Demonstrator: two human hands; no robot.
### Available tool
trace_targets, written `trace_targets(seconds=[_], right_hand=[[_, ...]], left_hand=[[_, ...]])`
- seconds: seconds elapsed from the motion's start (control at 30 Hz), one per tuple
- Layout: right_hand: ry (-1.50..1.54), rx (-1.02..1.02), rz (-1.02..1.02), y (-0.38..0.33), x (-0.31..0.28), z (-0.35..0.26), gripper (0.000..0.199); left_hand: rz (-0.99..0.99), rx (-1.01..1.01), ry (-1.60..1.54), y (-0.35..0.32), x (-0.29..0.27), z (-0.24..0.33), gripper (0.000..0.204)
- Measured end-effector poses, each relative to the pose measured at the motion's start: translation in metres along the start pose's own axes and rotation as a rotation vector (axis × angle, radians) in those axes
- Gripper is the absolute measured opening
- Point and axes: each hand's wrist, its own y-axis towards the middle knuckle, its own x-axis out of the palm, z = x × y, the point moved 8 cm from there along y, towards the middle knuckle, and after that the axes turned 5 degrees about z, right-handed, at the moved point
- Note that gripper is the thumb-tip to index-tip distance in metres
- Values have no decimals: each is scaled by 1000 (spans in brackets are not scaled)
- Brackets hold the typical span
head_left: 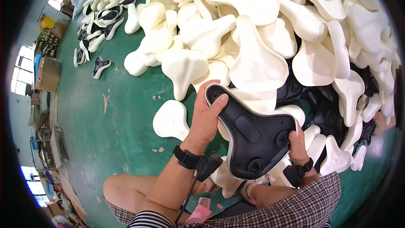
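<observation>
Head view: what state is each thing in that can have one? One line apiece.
Held seat: in both hands, black side facing the camera
Left hand: gripping the seat's narrow end
Right hand: gripping its wide end
White seat pads: piled loosely
Wrist straps: fastened around both wrists
Green floor: marked with pale patches

worn green floor (105,143) | pale wall (19,109) | bright windows (23,69) | cardboard box (48,74)

Brn box (48,74) sits nr bright window (22,68); grn flr (114,139) w/ pale marks
</observation>
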Motion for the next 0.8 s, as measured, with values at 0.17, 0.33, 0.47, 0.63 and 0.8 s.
trace_targets(seconds=[0.17,0.33,0.47,0.63,0.8], right_hand=[[0,38,28,-4,-13,4,69],[-136,165,87,-2,-64,7,57],[41,346,395,-22,-94,68,44],[-378,191,425,-23,-99,70,43],[-472,40,374,17,-71,46,44]], left_hand=[[-99,-63,166,5,-2,-21,40],[-530,-437,730,-32,-1,-70,39],[-649,-578,900,-54,20,-111,35],[-701,-204,1004,-59,12,-120,37],[-616,-182,984,-26,3,-77,27]])
